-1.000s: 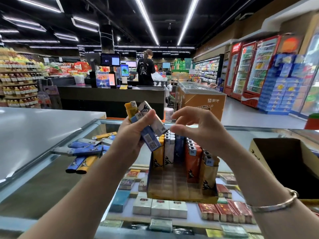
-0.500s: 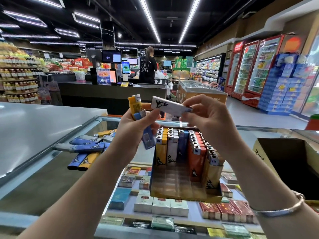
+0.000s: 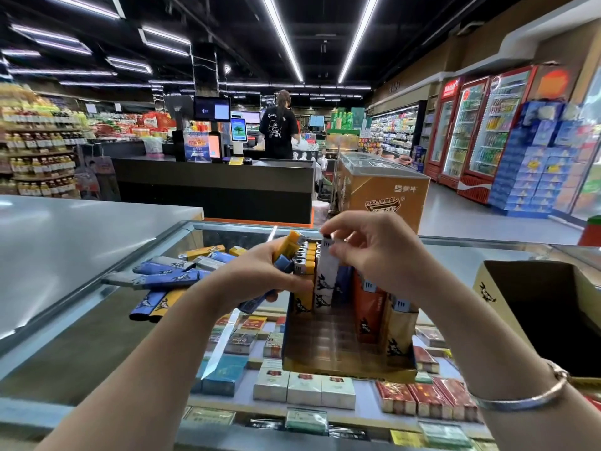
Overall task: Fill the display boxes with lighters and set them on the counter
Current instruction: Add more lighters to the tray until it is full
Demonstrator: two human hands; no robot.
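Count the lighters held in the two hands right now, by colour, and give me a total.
Yellow plastic lighter, in the left hand: 1
Blue plastic lighter, also in the left hand: 1 visible; the fingers may hide more
White plastic lighter with a black print, in the right hand: 1
Total: 3 visible

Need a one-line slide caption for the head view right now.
Right hand lowers a white lighter into the display box while left hand holds spare lighters.
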